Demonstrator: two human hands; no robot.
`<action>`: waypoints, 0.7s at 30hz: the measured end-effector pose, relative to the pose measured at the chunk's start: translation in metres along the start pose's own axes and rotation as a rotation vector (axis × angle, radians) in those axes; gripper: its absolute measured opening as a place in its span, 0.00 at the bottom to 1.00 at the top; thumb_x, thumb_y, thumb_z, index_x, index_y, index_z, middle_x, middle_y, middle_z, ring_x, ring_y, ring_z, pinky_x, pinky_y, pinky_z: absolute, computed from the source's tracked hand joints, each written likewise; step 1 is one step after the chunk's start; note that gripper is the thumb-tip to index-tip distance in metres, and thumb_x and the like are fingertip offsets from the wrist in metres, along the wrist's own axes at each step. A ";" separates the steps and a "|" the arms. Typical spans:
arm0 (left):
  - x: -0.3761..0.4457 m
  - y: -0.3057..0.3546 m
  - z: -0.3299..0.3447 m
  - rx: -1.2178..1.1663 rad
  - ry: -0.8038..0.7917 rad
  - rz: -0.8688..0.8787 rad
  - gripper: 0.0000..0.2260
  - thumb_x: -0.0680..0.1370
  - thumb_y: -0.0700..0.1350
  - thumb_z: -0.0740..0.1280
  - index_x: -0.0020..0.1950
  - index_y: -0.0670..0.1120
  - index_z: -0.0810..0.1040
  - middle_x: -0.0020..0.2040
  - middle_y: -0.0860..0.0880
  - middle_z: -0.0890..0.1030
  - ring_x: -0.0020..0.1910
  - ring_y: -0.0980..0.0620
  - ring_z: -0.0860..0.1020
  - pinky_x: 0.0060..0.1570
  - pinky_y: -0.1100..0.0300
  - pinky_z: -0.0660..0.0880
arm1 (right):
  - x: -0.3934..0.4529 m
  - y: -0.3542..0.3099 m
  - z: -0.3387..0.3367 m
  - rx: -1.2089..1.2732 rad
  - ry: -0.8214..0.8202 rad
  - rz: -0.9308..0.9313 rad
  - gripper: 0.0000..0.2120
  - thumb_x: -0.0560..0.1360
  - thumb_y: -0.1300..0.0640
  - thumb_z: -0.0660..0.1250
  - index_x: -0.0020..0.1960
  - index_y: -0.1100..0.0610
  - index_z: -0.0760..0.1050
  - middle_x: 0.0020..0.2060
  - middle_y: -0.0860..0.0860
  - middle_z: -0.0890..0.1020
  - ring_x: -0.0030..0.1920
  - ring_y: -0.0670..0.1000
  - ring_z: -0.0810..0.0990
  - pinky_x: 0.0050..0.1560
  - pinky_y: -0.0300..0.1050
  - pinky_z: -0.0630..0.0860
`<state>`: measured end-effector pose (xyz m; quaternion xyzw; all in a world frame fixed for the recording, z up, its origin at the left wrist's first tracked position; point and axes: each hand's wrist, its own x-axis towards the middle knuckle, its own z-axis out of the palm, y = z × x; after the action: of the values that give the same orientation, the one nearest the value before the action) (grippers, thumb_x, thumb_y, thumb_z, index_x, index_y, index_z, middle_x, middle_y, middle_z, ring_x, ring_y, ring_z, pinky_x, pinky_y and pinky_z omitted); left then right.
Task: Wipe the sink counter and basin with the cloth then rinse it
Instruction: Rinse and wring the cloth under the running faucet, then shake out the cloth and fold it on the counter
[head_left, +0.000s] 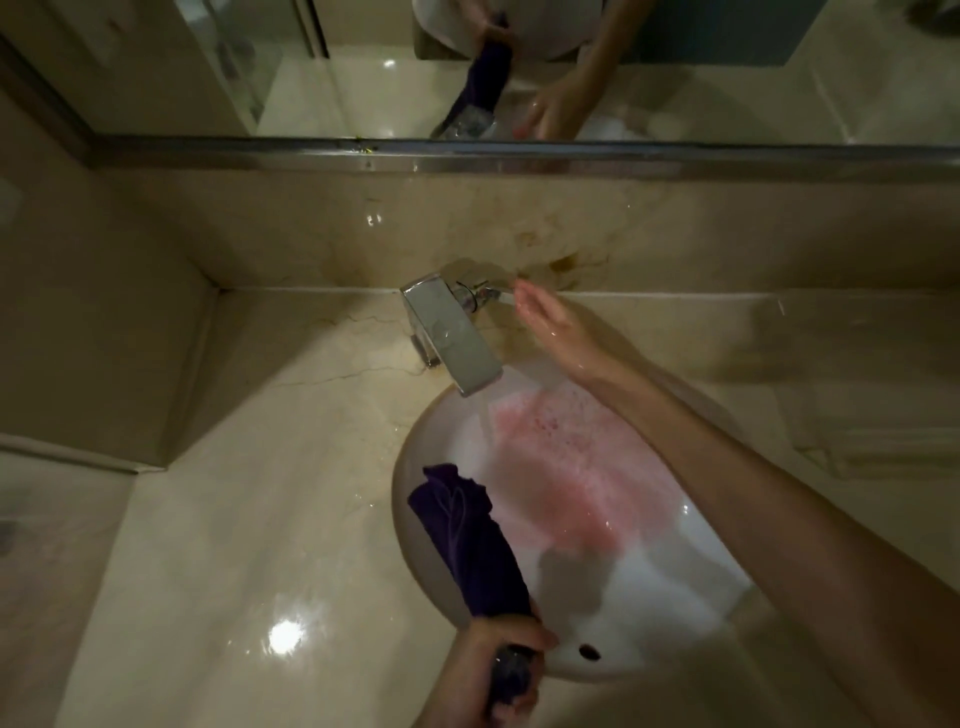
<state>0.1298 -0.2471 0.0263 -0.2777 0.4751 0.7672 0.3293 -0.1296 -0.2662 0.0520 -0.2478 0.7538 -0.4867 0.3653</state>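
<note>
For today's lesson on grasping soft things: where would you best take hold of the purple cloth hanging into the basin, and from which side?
Take the cloth at its bunched near end, where the left hand already wraps it with closed fingers, coming from the basin's near rim. There it is gathered into a narrow roll. The far end, close to the tap's stream, spreads into loose folds that would likely slip.

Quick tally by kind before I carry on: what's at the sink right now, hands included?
Hands: 2, left hand gripping the cloth, right hand open at the tap handle
Cloths: 1, dark purple cloth hanging over the basin
Taps: 1, tap running
Basins: 1, with pink foam
Total: 5
</note>
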 end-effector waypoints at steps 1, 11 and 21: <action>-0.009 -0.003 0.008 -0.064 0.163 -0.018 0.12 0.74 0.37 0.63 0.46 0.25 0.73 0.27 0.34 0.72 0.22 0.44 0.70 0.23 0.66 0.64 | 0.001 -0.006 0.008 0.010 -0.002 0.025 0.23 0.86 0.47 0.53 0.79 0.53 0.61 0.76 0.51 0.68 0.75 0.46 0.66 0.65 0.32 0.63; -0.005 0.002 -0.008 0.267 0.649 0.133 0.11 0.68 0.40 0.75 0.29 0.42 0.76 0.20 0.50 0.77 0.18 0.54 0.75 0.24 0.63 0.71 | -0.066 0.003 0.017 0.112 -0.040 0.035 0.33 0.78 0.33 0.58 0.79 0.47 0.60 0.77 0.46 0.66 0.74 0.48 0.69 0.76 0.57 0.65; -0.038 0.031 -0.001 0.361 0.277 0.178 0.36 0.60 0.52 0.83 0.61 0.54 0.66 0.48 0.50 0.81 0.38 0.42 0.83 0.36 0.50 0.83 | -0.188 0.049 -0.005 -0.784 -0.313 -0.428 0.46 0.63 0.32 0.75 0.76 0.34 0.58 0.76 0.38 0.63 0.76 0.46 0.59 0.74 0.46 0.63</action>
<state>0.1296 -0.2670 0.0707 -0.2740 0.6677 0.6505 0.2364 -0.0193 -0.1065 0.0662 -0.5873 0.7486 -0.1862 0.2450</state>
